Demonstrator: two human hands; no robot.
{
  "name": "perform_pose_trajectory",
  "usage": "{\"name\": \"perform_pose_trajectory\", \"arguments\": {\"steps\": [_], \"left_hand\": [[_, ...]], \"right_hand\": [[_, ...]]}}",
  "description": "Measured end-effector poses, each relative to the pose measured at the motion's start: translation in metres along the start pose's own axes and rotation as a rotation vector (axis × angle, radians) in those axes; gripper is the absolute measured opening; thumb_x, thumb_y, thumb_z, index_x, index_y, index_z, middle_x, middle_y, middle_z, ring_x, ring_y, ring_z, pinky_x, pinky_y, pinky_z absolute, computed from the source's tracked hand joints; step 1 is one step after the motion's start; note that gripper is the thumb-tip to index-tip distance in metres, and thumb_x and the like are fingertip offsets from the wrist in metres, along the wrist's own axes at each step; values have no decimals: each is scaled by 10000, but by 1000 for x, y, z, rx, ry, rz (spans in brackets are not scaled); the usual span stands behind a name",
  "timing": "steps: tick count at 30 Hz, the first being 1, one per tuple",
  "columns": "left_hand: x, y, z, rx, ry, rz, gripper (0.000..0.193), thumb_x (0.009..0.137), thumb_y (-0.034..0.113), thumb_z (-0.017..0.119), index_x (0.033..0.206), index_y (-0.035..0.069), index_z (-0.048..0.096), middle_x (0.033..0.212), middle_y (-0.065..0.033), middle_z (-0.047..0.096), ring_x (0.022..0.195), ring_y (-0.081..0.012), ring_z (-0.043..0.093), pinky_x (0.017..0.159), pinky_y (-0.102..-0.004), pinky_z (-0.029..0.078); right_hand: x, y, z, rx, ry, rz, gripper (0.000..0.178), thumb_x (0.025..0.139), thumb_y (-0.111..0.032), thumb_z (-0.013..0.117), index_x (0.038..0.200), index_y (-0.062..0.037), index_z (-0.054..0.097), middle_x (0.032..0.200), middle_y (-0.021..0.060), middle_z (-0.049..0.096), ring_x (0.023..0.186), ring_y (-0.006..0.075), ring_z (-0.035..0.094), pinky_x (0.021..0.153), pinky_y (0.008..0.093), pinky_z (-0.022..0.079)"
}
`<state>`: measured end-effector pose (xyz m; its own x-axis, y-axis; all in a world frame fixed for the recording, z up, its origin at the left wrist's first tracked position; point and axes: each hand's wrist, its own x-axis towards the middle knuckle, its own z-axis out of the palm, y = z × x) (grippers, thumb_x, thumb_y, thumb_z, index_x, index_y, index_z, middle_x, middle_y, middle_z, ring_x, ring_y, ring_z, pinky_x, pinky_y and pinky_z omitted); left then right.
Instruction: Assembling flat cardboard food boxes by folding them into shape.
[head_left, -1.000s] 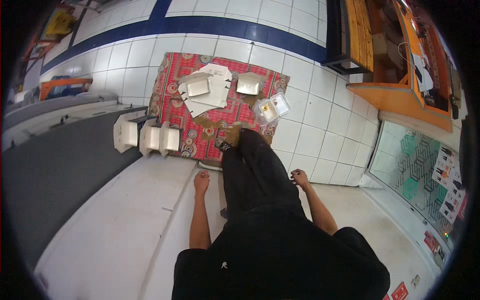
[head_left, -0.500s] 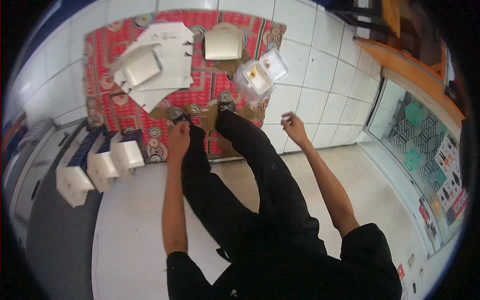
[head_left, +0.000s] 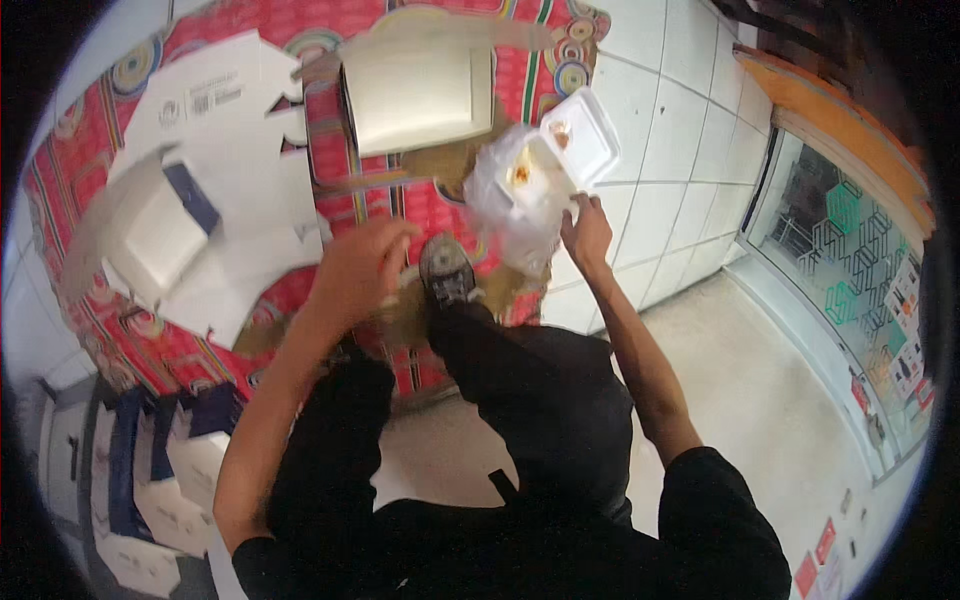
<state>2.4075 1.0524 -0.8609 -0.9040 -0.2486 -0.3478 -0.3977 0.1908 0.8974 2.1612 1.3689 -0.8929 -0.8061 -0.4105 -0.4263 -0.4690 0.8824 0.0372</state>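
A white foam clamshell food box (head_left: 592,135) lies unfolded on the red patterned mat, with food remains on its inner surfaces. A clear plastic bag (head_left: 505,215) is crumpled around its near half. My right hand (head_left: 588,235) is at the box's near right edge, fingers curled together; whether they touch the box, or hold something small, is hidden. Over the mat, left of my shoe, my left hand (head_left: 362,265) is blurred, its fingers loosely bent and apart with nothing visible in them.
An open cream carton tray (head_left: 420,95) stands at the far middle of the mat (head_left: 335,120). At left, another carton (head_left: 160,235) rests on flattened white cardboard (head_left: 235,150). Several dark-blue and white cartons (head_left: 195,470) stand lower left. My shoe (head_left: 447,275) is on the mat.
My body has come nearer the mat, so its things look larger. My right hand has reached the foam box's edge; my left hand has moved forward over the mat.
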Motion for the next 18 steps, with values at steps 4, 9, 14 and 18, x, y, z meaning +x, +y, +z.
{"name": "perform_pose_trajectory", "arguments": {"steps": [4,9,14,18], "left_hand": [[24,-19,-4,109,-121,215,143,911,82,607,1038,78,673,970,-132,680,905,-335,668,786,-432,547],[47,-18,-29,179,-120,325,140,903,68,615,1030,82,672,955,-131,679,891,-339,662,770,-429,545],[36,-16,-49,360,-50,419,147,900,36,609,1029,71,673,940,-130,679,872,-330,662,758,-419,541],[3,15,-59,505,18,343,133,900,30,616,1019,49,672,937,-134,681,855,-327,664,757,-412,535]], "right_hand": [[8,18,20,-80,118,-11,223,852,-175,684,1045,-79,624,994,144,613,895,344,642,742,469,519],[20,19,29,-76,304,-78,119,848,-130,684,955,-95,645,879,100,634,831,328,656,691,440,524],[25,9,23,-19,333,-137,64,847,-133,663,831,-72,675,826,95,619,806,307,640,684,436,517],[9,23,-9,133,327,-130,81,851,-145,664,881,-82,707,859,97,682,794,297,671,697,409,530]]}}
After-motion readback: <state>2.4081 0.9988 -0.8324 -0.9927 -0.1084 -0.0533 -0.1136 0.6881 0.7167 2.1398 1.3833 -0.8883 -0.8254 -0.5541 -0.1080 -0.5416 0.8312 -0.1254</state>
